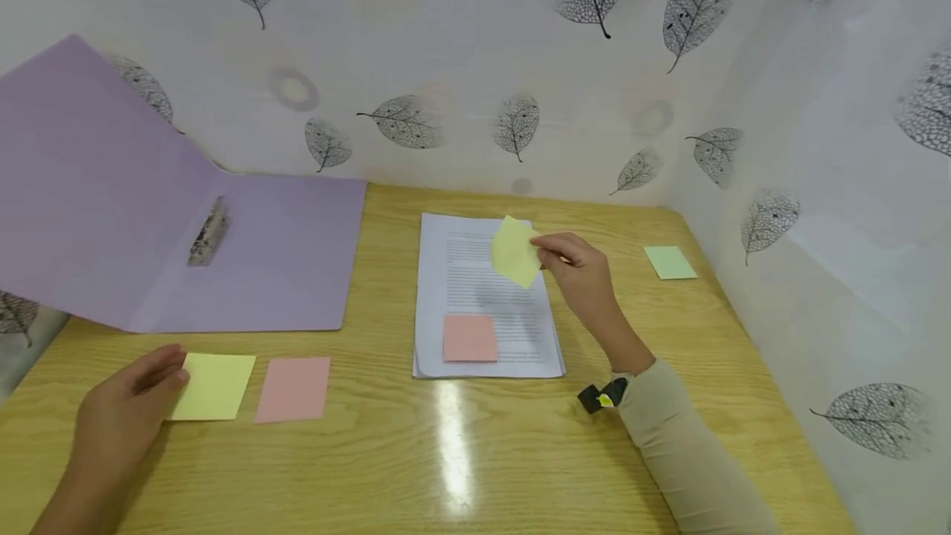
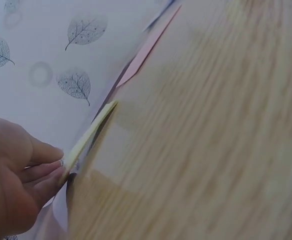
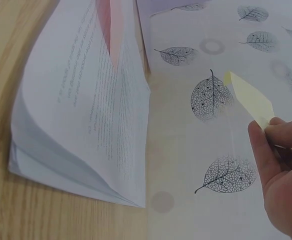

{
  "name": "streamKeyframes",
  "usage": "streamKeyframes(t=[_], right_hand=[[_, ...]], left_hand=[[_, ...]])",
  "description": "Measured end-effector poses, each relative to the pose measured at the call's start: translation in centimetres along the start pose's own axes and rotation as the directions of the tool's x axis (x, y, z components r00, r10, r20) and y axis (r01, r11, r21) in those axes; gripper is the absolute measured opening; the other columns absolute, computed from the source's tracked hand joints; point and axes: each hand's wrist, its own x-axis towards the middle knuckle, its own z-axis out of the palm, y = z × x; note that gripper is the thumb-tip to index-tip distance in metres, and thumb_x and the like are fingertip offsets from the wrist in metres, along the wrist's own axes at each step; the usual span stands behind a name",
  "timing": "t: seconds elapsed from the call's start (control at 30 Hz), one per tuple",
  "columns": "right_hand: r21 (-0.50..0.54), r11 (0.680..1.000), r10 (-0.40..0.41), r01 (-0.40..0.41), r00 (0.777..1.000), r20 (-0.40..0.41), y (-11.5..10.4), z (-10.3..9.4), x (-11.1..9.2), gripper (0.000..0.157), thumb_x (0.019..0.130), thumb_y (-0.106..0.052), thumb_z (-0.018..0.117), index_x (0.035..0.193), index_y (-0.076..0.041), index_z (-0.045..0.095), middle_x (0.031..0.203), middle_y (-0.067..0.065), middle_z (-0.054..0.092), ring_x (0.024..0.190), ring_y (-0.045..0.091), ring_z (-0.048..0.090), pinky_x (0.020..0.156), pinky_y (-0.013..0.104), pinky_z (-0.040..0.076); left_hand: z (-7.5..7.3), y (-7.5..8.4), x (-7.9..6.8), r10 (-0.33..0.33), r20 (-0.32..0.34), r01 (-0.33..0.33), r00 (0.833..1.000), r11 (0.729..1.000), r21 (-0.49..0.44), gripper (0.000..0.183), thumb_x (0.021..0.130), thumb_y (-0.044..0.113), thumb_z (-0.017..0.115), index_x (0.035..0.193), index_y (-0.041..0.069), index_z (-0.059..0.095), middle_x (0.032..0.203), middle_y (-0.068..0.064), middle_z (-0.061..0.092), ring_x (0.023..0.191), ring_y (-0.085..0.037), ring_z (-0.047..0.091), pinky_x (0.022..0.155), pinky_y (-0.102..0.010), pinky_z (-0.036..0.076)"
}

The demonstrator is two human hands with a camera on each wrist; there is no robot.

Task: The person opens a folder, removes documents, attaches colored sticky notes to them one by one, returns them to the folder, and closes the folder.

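My right hand (image 1: 583, 275) pinches a yellow sticky note (image 1: 516, 253) by its right edge, above the upper part of a stack of printed sheets (image 1: 434, 295). In the right wrist view the note (image 3: 251, 100) hangs apart from the paper, one end bent over. A pink sticky note (image 1: 470, 338) lies low on the top sheet. At the left, my left hand (image 1: 122, 407) grips the left edge of a yellow sticky-note pad (image 1: 215, 386). The left wrist view shows this pad (image 2: 93, 131) edge-on, between thumb and fingers. Beside it lies a pink sticky-note pad (image 1: 293, 389).
An open purple folder (image 1: 297, 254) with a metal clip (image 1: 208, 231) stands at the back left, its cover raised. A green sticky note (image 1: 670, 262) lies at the right. Leaf-patterned walls (image 1: 446, 48) border the wooden table (image 1: 371, 469) at back and right.
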Motion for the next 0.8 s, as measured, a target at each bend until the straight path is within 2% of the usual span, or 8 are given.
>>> streamKeyframes(t=[0.2, 0.27, 0.33, 0.47, 0.57, 0.67, 0.8], right_hand=[[-0.005, 1.000, 0.018, -0.018, 1.000, 0.004, -0.1, -0.1, 0.0, 0.018, 0.098, -0.010, 0.066, 0.113, -0.005, 0.075, 0.111, 0.011, 0.070, 0.085, 0.013, 0.067, 0.074, 0.018, 0.057], [-0.003, 1.000, 0.030, -0.030, 1.000, 0.004, -0.2, -0.1, 0.0, 0.019, 0.098, -0.010, 0.066, 0.114, -0.005, 0.075, 0.111, 0.010, 0.070, 0.085, 0.012, 0.066, 0.074, 0.018, 0.057], [0.004, 0.999, 0.042, -0.042, 0.999, 0.004, -0.3, -0.2, -0.1, 0.019, 0.098, -0.010, 0.066, 0.115, -0.006, 0.075, 0.111, 0.009, 0.069, 0.085, 0.013, 0.066, 0.074, 0.019, 0.057], [0.035, 0.998, 0.048, -0.048, 0.999, 0.000, -0.4, -0.4, -0.2, 0.021, 0.098, -0.009, 0.067, 0.117, -0.005, 0.073, 0.107, 0.011, 0.069, 0.084, 0.020, 0.068, 0.074, 0.021, 0.058], [0.063, 0.997, 0.043, -0.043, 0.999, -0.001, -0.5, -0.4, -0.3, 0.021, 0.097, -0.009, 0.067, 0.118, -0.004, 0.072, 0.104, 0.012, 0.068, 0.084, 0.022, 0.069, 0.075, 0.022, 0.059], [0.084, 0.996, 0.036, -0.036, 0.999, -0.002, -0.7, -0.4, -0.2, 0.022, 0.097, -0.009, 0.067, 0.118, -0.004, 0.072, 0.104, 0.012, 0.068, 0.083, 0.017, 0.068, 0.075, 0.022, 0.059], [0.099, 0.995, 0.019, -0.018, 1.000, -0.006, -1.0, -0.4, -0.2, 0.022, 0.097, -0.009, 0.068, 0.117, -0.003, 0.072, 0.104, 0.014, 0.068, 0.081, 0.012, 0.067, 0.074, 0.021, 0.058]], left_hand=[[-0.1, 0.7, 0.1, 0.080, -0.073, -0.080, 0.994, 0.997, 0.005, 0.046, 0.100, 0.016, 0.063, 0.139, -0.006, 0.055, 0.098, 0.049, 0.047, 0.088, 0.034, 0.045, 0.074, 0.006, 0.037], [0.1, 1.7, 0.4, 0.091, -0.061, -0.093, 0.994, 0.995, -0.025, 0.046, 0.100, 0.017, 0.063, 0.140, -0.004, 0.055, 0.099, 0.047, 0.050, 0.091, 0.032, 0.047, 0.074, 0.005, 0.040], [0.8, 3.4, 0.8, 0.113, -0.026, -0.115, 0.993, 0.991, -0.072, 0.047, 0.101, 0.020, 0.063, 0.142, -0.001, 0.055, 0.102, 0.044, 0.054, 0.093, 0.028, 0.051, 0.074, 0.002, 0.044], [3.9, 8.2, 1.8, 0.188, 0.065, -0.176, 0.980, 0.973, -0.152, 0.046, 0.101, 0.029, 0.064, 0.141, 0.007, 0.058, 0.111, 0.033, 0.061, 0.097, 0.021, 0.056, 0.076, -0.003, 0.048], [6.9, 11.9, 2.4, 0.254, 0.144, -0.209, 0.957, 0.940, -0.269, 0.047, 0.100, 0.033, 0.064, 0.142, 0.011, 0.058, 0.120, 0.018, 0.066, 0.103, 0.013, 0.061, 0.081, -0.006, 0.050], [9.8, 14.8, 3.1, 0.289, 0.235, -0.168, 0.928, 0.888, -0.429, 0.050, 0.099, 0.034, 0.065, 0.143, 0.012, 0.056, 0.127, 0.002, 0.066, 0.108, 0.001, 0.065, 0.088, -0.011, 0.052], [13.4, 17.8, 3.8, 0.332, 0.318, -0.099, 0.888, 0.814, -0.573, 0.052, 0.097, 0.032, 0.069, 0.142, 0.010, 0.057, 0.127, -0.005, 0.066, 0.112, -0.009, 0.067, 0.095, -0.016, 0.052]])
